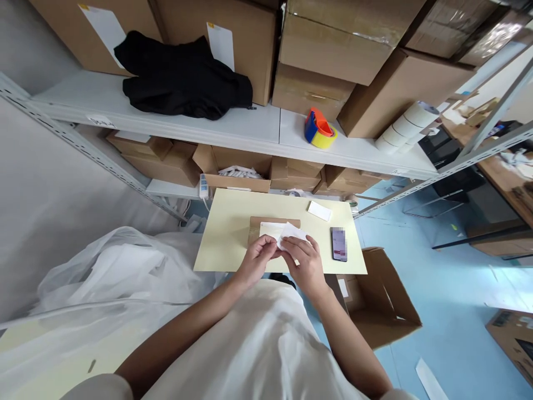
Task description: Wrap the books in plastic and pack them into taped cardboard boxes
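Observation:
Over the near half of the pale yellow table (233, 216), both hands work at a small white sheet of paper (291, 230). My left hand (257, 256) pinches the sheet's near left corner between thumb and fingertips. From the other side, my right hand (303, 260) has its fingers bent over the sheet, with the thumb beneath. Just behind the hands lies a small brown cardboard box (275, 221), with another white piece of paper (268, 229) over its top. The hands partly cover the box. Whether the two white pieces are joined, I cannot tell.
A phone (338, 244) and a white card-like block (320, 210) lie on the table's right. Behind stands a shelf (233, 129) with boxes, black cloth (183, 78) and a tape dispenser (320, 129). An open carton (381, 300) sits right; plastic sheeting (116, 266) left.

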A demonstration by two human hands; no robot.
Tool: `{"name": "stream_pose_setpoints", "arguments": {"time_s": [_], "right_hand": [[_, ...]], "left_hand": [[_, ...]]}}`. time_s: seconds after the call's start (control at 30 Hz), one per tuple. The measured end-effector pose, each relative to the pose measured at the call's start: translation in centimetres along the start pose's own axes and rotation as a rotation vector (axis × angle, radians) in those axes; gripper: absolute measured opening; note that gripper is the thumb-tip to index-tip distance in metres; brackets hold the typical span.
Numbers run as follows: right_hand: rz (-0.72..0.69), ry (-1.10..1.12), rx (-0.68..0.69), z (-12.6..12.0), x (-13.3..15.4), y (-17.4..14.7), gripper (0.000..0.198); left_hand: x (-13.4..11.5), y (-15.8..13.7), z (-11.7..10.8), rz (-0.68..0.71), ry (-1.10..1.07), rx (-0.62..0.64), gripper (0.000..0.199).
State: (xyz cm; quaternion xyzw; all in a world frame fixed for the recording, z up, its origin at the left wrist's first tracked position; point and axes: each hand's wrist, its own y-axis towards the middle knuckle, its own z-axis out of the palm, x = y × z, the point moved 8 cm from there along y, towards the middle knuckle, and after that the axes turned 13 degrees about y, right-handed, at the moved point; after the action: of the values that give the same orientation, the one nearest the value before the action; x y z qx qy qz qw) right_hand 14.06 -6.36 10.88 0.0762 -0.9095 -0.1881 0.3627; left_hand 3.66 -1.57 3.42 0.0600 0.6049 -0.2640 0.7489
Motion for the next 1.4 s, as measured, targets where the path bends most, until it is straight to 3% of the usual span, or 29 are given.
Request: {"name": "stream_pose_setpoints", "arguments": {"time_s": [0.2, 0.37, 0.63, 0.83, 1.07, 1.27, 1.4], "right_hand": [[-0.009, 0.006, 0.001, 0.4, 0.8, -1.0, 0.028], [-0.014, 0.118, -0.029, 0.5, 1.5, -1.4, 0.021], [0.135, 0.333, -0.003, 0.7, 1.0, -1.3, 0.013], [0.264, 0.434, 0.057, 1.3, 0.0, -1.8, 0.016], [0.496, 0.588, 0.060, 2.6, -1.9, -2.8, 0.015], [0.697, 1.044, -0.044, 3.9, -4.3, -3.7, 0.018], [0.762, 1.169, -0.134, 3.6, -6.0, -4.0, 0.020]], "left_hand": [[-0.6, -1.0, 0.0, 0.027, 0.121, 0.023, 0.028], [-1.2, -1.4, -0.3, 0.175, 0.261, 0.054, 0.024], [-2.6, -2.4, -0.4, 0.402, 0.640, 0.076, 0.024], [-3.4, -2.9, 0.2, 0.477, 0.761, 0.085, 0.021], [-2.5, -2.8, -0.2, 0.438, 0.729, 0.157, 0.020], [0.3, -1.3, -4.1, 0.144, 0.411, 0.104, 0.032], [-0.1, -0.4, -6.6, 0.136, 0.457, 0.049, 0.030]]}}
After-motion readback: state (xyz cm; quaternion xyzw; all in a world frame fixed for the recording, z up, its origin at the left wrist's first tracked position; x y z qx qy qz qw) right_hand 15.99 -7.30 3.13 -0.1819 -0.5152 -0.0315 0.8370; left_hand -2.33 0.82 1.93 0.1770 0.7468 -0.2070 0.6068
